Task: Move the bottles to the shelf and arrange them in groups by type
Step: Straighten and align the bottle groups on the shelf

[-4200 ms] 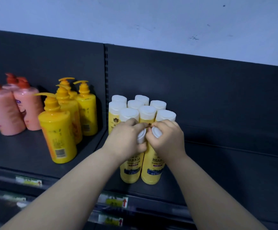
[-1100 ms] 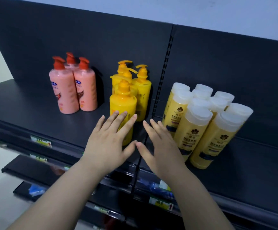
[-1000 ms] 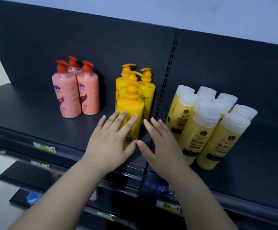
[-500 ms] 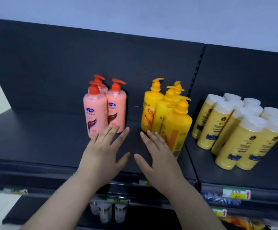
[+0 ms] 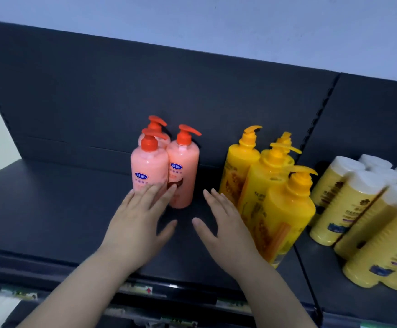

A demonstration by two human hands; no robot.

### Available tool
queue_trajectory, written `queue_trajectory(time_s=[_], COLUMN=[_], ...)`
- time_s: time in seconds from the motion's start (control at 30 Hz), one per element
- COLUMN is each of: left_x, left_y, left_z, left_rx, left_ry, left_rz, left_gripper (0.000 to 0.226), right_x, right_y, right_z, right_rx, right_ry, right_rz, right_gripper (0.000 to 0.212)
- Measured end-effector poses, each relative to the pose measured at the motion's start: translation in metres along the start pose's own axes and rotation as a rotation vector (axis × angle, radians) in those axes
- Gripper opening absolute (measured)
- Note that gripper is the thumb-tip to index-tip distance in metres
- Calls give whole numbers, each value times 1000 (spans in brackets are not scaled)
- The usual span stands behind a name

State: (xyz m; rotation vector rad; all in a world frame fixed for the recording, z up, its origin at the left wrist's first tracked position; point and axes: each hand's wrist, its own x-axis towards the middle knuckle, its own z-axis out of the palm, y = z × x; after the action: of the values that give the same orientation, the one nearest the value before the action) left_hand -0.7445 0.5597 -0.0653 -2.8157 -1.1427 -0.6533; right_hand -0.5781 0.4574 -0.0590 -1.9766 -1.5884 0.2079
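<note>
Three groups of bottles stand on the dark shelf (image 5: pixel 57 209). Pink pump bottles (image 5: pixel 183 166) with red heads are in the middle. To their right stand yellow pump bottles (image 5: pixel 285 209), and at the far right several pale yellow bottles with white caps (image 5: pixel 349 197). My left hand (image 5: pixel 140 221) hovers flat with fingers straight, its fingertips overlapping the front pink bottle; contact is unclear. My right hand (image 5: pixel 225 228) is flat too, fingers spread, just left of the front yellow pump bottle. Neither hand holds anything.
The shelf's dark back panel (image 5: pixel 121 102) rises behind the bottles, with a slotted upright (image 5: pixel 320 114) between two sections. Price labels (image 5: pixel 140 290) line the shelf's front edge. A pale wall (image 5: pixel 216 24) is above.
The view has swung left since the first frame, when both hands gripped a white-capped bottle. Both hands are now flat and have moved left, from the white-capped bottles toward the pink ones.
</note>
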Motion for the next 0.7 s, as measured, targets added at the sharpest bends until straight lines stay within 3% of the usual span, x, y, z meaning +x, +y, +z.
queue_trajectory(time_s=[0.27,0.47,0.6,0.7], left_x=[32,57,93,102], left_y=[-55,-76,-89,-87], left_z=[-5,-7,6,11], left_rx=[-91,-369,-646,-800], left_ry=[120,80,-38,-28], left_rz=[-225,-262,-208,-227], left_gripper=[86,92,100,95], right_x=[99,148,168,166], right_y=[2,-5,-12,-18], right_z=[16,29,42,46], right_rx=[148,258,357,390], right_ry=[51,109,240,328], right_rz=[27,116,167,195], right_gripper=[73,82,86,84])
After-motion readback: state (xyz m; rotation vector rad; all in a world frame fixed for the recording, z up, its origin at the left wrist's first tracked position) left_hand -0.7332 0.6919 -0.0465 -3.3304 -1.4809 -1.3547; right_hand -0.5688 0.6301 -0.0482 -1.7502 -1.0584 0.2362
